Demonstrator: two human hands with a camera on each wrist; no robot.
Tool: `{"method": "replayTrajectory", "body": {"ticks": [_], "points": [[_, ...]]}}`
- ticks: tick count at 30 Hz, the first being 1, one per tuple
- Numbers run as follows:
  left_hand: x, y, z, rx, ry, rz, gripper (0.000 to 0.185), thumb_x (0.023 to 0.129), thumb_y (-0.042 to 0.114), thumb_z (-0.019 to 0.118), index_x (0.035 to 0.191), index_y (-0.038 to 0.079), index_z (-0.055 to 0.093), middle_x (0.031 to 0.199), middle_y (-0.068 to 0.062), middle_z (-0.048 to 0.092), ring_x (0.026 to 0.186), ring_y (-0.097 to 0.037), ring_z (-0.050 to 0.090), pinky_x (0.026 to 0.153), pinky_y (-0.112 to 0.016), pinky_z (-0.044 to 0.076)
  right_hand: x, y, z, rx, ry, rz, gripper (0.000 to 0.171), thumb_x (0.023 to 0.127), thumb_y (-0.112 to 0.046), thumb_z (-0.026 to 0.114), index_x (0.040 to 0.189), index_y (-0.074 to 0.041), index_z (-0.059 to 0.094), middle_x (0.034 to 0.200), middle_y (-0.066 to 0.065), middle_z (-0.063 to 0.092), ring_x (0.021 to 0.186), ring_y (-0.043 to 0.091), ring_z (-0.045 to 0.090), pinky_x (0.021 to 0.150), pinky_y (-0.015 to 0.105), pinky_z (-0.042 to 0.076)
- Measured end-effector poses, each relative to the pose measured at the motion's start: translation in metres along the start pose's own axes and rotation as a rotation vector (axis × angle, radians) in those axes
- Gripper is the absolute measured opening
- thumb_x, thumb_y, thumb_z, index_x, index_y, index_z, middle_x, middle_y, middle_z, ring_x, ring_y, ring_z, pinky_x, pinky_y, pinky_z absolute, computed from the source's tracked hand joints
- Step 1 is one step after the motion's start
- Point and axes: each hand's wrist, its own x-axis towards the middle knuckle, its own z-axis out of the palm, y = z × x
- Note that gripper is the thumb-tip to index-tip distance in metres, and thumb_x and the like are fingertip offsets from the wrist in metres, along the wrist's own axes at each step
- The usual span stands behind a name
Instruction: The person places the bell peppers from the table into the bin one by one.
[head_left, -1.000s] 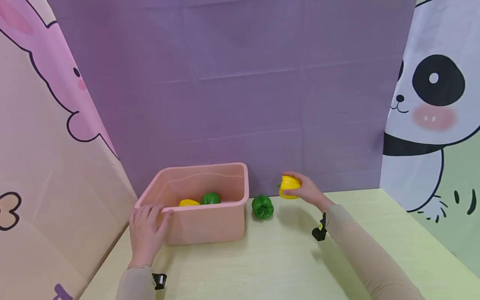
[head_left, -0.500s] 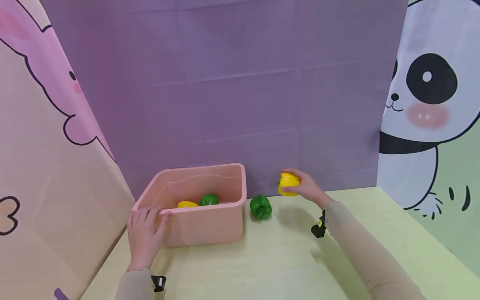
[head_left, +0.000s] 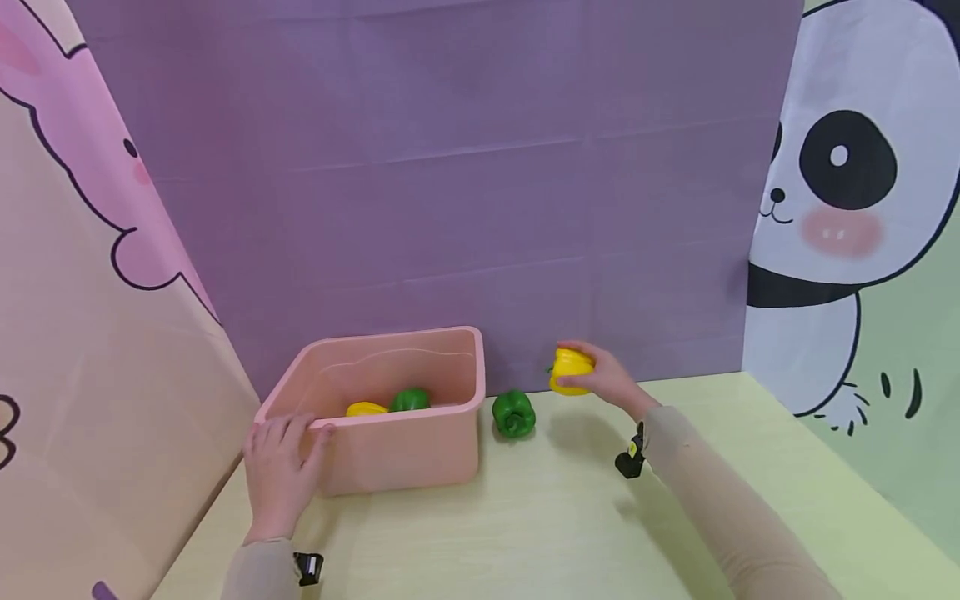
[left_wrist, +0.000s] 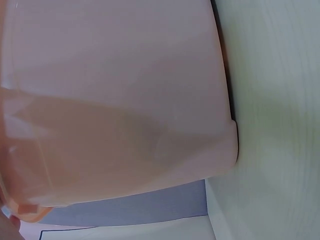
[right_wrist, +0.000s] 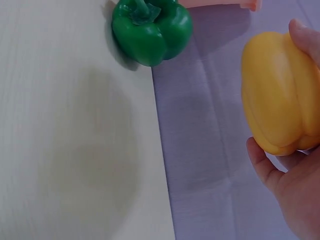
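Note:
My right hand (head_left: 609, 382) grips a yellow bell pepper (head_left: 570, 372) between thumb and fingers, above the table near its back edge. In the right wrist view the yellow pepper (right_wrist: 280, 92) lies within the curved hand. To its left, a green bell pepper (head_left: 514, 414) sits on the table beside a pink plastic bin (head_left: 397, 454). My left hand (head_left: 281, 475) holds the bin's front rim at the left corner, fingers over the edge. Inside the bin are another green pepper (head_left: 411, 400) and a yellow one (head_left: 366, 409), both partly hidden by the front wall.
A pale wooden table (head_left: 480, 542) carries everything. Behind it hangs a purple cloth (head_left: 450, 208), close to the bin's back. Printed cloths with a pink animal (head_left: 90, 150) and a panda (head_left: 847, 183) stand at the left and right sides.
The head view has turned slightly right, so the scene slides left. Both hands keep their holds, and the yellow pepper stays raised in nearly the same place.

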Motion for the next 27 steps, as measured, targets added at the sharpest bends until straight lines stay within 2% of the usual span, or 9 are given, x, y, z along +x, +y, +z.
{"method": "replayTrajectory", "body": {"ticks": [10, 16, 22, 27], "points": [[0.0009, 0.0007, -0.0024, -0.010, -0.006, 0.006, 0.038, 0.093, 0.041, 0.061, 0.103, 0.004, 0.063, 0.103, -0.019, 0.060, 0.106, -0.041, 0.047, 0.107, -0.061, 0.017, -0.0020, 0.0086, 0.0104, 0.046, -0.013, 0.016, 0.069, 0.081, -0.020, 0.079, 0.141, -0.008, 0.048, 0.126, 0.015, 0.054, 0.097, 0.028, 0.054, 0.081, 0.034, 0.049], [0.0002, 0.0009, -0.0010, -0.011, -0.004, 0.000, 0.036, 0.093, 0.039, 0.062, 0.104, 0.004, 0.063, 0.102, -0.018, 0.059, 0.106, -0.041, 0.047, 0.107, -0.061, 0.017, -0.0040, 0.0048, 0.0100, 0.047, -0.015, 0.006, 0.069, 0.081, -0.019, 0.079, 0.141, -0.006, 0.048, 0.125, 0.016, 0.054, 0.097, 0.028, 0.054, 0.080, 0.033, 0.049], [0.0008, -0.0012, -0.0012, -0.006, 0.001, 0.000, 0.042, 0.094, 0.044, 0.058, 0.104, 0.004, 0.063, 0.103, -0.019, 0.059, 0.106, -0.042, 0.047, 0.107, -0.061, 0.017, -0.0033, 0.0005, 0.0110, 0.057, -0.015, 0.009, 0.069, 0.080, -0.020, 0.080, 0.141, -0.009, 0.048, 0.126, 0.015, 0.054, 0.097, 0.029, 0.054, 0.080, 0.034, 0.050], [0.0002, -0.0002, -0.0008, -0.007, -0.007, -0.005, 0.037, 0.093, 0.039, 0.061, 0.105, 0.004, 0.063, 0.103, -0.018, 0.059, 0.107, -0.041, 0.047, 0.107, -0.060, 0.017, -0.0014, 0.0018, 0.0121, 0.059, -0.018, -0.003, 0.070, 0.080, -0.020, 0.080, 0.142, -0.009, 0.048, 0.128, 0.015, 0.053, 0.097, 0.029, 0.055, 0.080, 0.035, 0.050]]}}
